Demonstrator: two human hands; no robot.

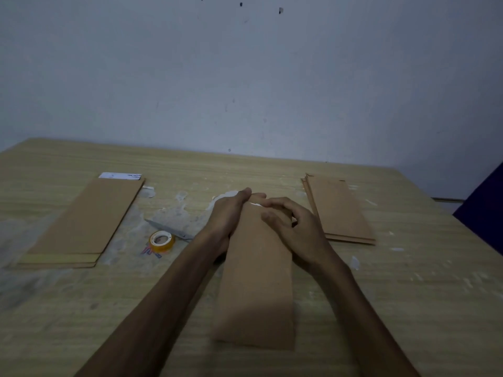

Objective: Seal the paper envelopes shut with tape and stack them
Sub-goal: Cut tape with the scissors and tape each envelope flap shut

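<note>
Brown envelope point(255, 281) lying lengthwise at table point(381, 308) centre, far end under both hands, near end free and slightly lifted. Left hand point(231, 213) set along the left edge near the top, fingers fairly straight and pressed against the paper, probably to keep it from sliding. Right hand point(288, 224) over the top right, fingers loosely curled, fingertips seeming to pinch or press a pale strip of tape point(255, 204) at the flap; exact hold too dim to tell. Judged as mid-sealing: tape being laid across the closure. Tape roll point(162, 241) and scissors point(174, 231) parked just left of the left forearm, within easy reach for the next strip. Left stack point(84, 224) of envelopes well apart on the left, a white slip point(119, 175) showing at its far end; right stack point(340, 210) just beside the right hand. Which pile holds sealed ones: cannot tell. White scraps point(148, 190) scattered over the far middle.
</note>
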